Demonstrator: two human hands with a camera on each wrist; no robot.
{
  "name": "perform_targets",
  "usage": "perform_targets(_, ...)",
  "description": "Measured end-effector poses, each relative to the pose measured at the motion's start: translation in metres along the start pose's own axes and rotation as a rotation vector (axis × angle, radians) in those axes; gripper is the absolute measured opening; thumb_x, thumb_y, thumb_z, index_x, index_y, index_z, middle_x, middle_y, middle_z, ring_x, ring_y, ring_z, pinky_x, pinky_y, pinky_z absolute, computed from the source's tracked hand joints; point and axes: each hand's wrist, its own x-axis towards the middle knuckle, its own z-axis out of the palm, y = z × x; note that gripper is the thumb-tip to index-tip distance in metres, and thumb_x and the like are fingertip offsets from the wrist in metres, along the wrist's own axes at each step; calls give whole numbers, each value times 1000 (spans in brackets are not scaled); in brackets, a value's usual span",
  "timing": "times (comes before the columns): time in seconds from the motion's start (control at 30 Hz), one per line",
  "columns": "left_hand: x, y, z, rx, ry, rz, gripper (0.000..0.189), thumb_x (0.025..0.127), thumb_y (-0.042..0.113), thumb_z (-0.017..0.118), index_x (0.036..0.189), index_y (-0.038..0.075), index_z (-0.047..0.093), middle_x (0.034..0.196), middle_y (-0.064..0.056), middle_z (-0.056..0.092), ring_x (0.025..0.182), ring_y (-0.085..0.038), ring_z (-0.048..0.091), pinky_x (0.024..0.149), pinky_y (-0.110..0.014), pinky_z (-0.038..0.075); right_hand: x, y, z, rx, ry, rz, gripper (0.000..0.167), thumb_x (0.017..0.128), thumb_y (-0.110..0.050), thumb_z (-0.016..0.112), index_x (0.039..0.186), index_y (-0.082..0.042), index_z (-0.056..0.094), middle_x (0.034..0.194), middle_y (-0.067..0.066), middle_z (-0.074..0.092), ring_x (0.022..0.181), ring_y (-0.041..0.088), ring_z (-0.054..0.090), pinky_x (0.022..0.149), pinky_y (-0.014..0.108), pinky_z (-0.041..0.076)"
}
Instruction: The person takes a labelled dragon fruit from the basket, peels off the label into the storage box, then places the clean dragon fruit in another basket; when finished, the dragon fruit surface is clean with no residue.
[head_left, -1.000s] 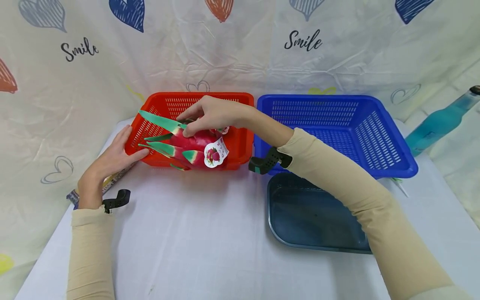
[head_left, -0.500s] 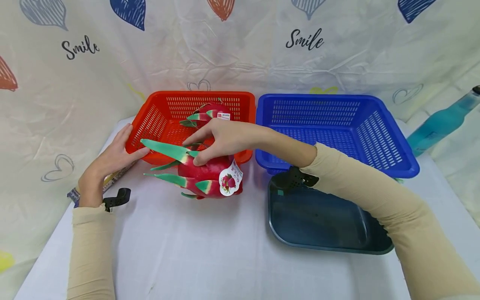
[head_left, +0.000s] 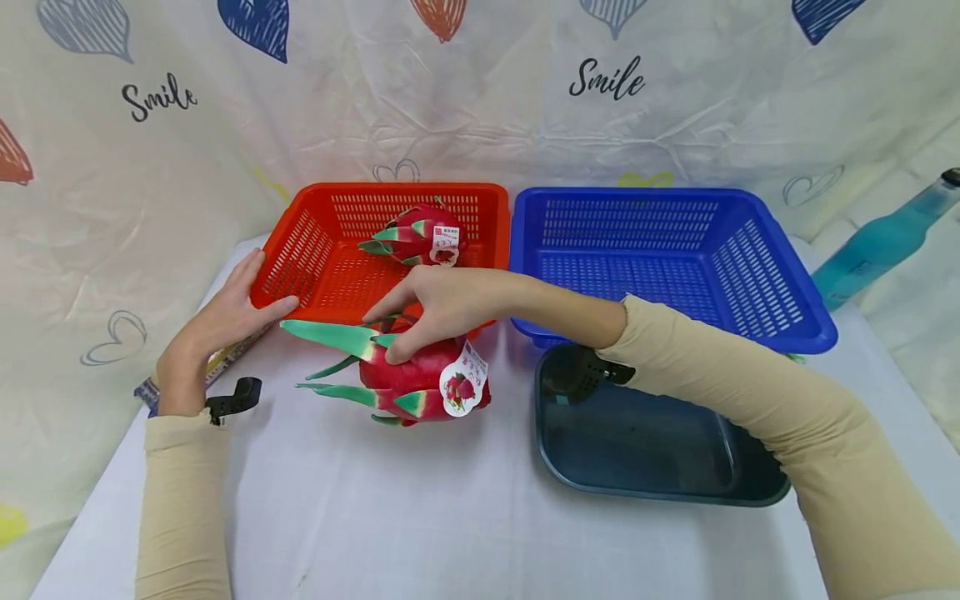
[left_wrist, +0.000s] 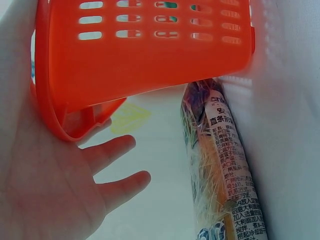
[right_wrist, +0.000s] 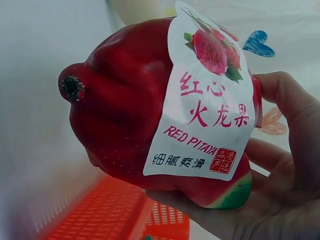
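My right hand (head_left: 461, 304) grips a red dragon fruit (head_left: 412, 375) with long green scales and a white label, in front of the red basket (head_left: 322, 275). The right wrist view shows the fruit's (right_wrist: 115, 100) stem end and its label (right_wrist: 200, 110), with fingers and thumb around the far side. A second, labelled dragon fruit (head_left: 408, 232) lies inside the basket at the right. My left hand (head_left: 213, 321) rests at the basket's left rim. In the left wrist view that hand (left_wrist: 55, 165) has its fingers extended beside the basket's rim (left_wrist: 45, 75).
A packet of spaghetti (left_wrist: 220, 160) lies on the table left of the red basket. To the right stands a blue basket (head_left: 630, 267), with a dark rectangular tray (head_left: 637, 442) in front of it. A bottle of blue liquid (head_left: 870, 250) stands at the far right.
My right hand has brought the dragon fruit out of the red basket, toward me and slightly right. The second fruit in the basket is uncovered. My left hand has stayed in place.
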Motion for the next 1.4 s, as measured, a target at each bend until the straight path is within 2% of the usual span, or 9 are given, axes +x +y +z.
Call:
perform_targets(0.07,0,0,0,11,-1,-5,99,90,50,57,156,18,-8,165,-10,-7,143,-42,17,107,-68,29,1,2,3,-7,-5,-5,56,85,-36,69,138,-24,56,120,-6,65,108,10,57,79,24,56)
perform_targets(0.37,-1,0,-1,4,-6,-7,100,90,51,58,156,19,-9,164,-11,-4,140,-41,21,103,-68,36,7,12,16,-23,-48,-46,53,86,-33,67,136,-22,58,118,-5,66,109,13,57,79,22,56)
perform_targets(0.8,0,0,-1,17,-4,-22,100,90,52,58,156,18,-9,165,-9,-9,145,-42,14,107,-69,29,21,27,44,-95,-113,-24,54,85,-34,68,136,-19,58,123,-2,66,111,13,59,79,18,54)
perform_targets(1.1,1,0,-1,4,6,3,98,90,49,58,157,19,-7,164,-11,-2,141,-40,20,106,-67,30,27,29,55,-124,-151,-44,53,87,-31,69,137,-16,57,128,-1,65,114,10,58,84,19,53)
perform_targets(1.4,1,-1,0,-12,12,14,97,90,49,59,157,19,-6,164,-10,-1,140,-39,21,106,-66,31,29,33,61,-149,-159,-15,59,87,-35,67,141,-17,52,134,0,60,116,12,55,81,21,54)
